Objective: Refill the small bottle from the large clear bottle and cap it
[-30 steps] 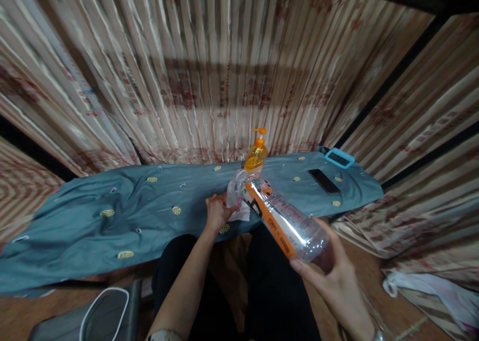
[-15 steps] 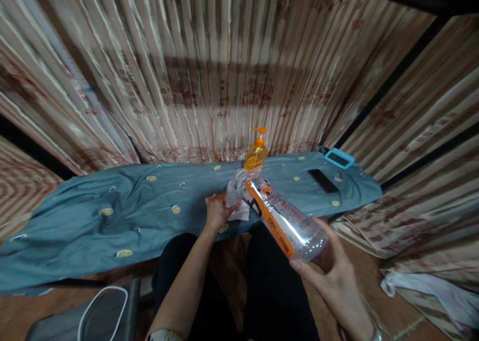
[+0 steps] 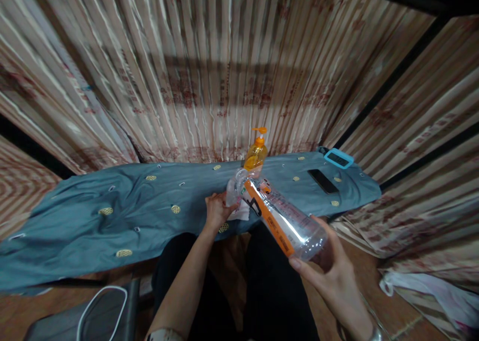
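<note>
Right hand (image 3: 329, 276) is gripping the base of a clear bottle (image 3: 280, 218), fingers curled under it, holding it tilted with the neck pointing away toward the left hand. Left hand (image 3: 217, 210) is closing on a white tissue (image 3: 241, 211) at the bottle's mouth, above the blue cloth (image 3: 112, 216). An orange pump bottle (image 3: 256, 154) is standing just behind.

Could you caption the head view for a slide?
Right hand tilts a clear bottle toward a white cloth under the left hand.
</note>
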`<action>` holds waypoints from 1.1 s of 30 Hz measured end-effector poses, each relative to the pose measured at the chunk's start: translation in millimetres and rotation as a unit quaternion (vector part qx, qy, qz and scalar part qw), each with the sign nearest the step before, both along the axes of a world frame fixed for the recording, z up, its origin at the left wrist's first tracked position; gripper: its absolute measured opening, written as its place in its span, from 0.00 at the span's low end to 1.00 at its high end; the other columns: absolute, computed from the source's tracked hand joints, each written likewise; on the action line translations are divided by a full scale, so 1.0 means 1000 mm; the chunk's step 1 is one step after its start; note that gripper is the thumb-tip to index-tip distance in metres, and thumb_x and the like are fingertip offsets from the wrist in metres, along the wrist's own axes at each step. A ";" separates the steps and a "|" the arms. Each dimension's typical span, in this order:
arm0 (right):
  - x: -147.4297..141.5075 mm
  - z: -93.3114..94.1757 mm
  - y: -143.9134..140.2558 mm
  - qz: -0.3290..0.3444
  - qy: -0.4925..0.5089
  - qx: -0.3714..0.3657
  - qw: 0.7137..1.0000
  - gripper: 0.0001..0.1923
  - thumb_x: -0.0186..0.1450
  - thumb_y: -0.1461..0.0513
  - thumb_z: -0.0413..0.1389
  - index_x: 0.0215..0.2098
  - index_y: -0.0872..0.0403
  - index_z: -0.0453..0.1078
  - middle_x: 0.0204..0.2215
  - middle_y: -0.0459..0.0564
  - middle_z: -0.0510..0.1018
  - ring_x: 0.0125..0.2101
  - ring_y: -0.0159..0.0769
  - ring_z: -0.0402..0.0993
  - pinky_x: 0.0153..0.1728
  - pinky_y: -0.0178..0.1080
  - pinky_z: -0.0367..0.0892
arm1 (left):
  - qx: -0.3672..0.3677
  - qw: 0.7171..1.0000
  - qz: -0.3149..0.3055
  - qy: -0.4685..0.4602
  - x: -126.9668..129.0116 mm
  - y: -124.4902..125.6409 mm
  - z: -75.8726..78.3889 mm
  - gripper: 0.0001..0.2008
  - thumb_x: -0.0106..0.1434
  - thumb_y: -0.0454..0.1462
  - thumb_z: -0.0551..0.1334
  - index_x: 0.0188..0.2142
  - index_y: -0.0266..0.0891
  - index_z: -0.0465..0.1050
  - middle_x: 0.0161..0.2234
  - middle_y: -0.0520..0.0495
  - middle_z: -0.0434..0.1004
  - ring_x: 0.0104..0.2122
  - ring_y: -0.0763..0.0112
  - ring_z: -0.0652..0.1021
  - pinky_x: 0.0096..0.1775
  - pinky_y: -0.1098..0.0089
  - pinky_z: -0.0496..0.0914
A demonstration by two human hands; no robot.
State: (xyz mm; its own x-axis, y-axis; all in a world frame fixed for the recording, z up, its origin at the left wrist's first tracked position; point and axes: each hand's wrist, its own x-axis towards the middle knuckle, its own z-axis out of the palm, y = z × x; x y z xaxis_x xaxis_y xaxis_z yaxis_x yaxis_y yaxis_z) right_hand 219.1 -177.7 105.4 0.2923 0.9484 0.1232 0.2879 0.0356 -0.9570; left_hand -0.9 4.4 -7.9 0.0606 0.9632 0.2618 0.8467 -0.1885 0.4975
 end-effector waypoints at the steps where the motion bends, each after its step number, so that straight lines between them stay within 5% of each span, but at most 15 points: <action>1: 0.000 0.000 0.000 0.000 0.000 0.001 1.000 0.43 0.51 0.52 0.67 0.61 0.49 0.55 0.50 0.55 0.75 0.48 0.44 0.75 0.37 0.39 0.77 | -0.001 1.000 0.000 0.000 0.000 0.000 0.000 0.13 0.58 0.47 0.63 0.29 0.40 0.73 0.25 0.49 0.74 0.34 0.63 0.73 0.38 0.66 0.56; 33: 0.002 -0.001 0.000 -0.010 -0.007 -0.008 1.000 0.45 0.50 0.52 0.67 0.61 0.49 0.55 0.53 0.56 0.73 0.51 0.46 0.73 0.42 0.42 0.76 | 0.007 1.000 -0.006 0.001 0.000 0.000 0.003 0.13 0.59 0.47 0.63 0.27 0.40 0.72 0.25 0.49 0.74 0.33 0.64 0.73 0.37 0.66 0.55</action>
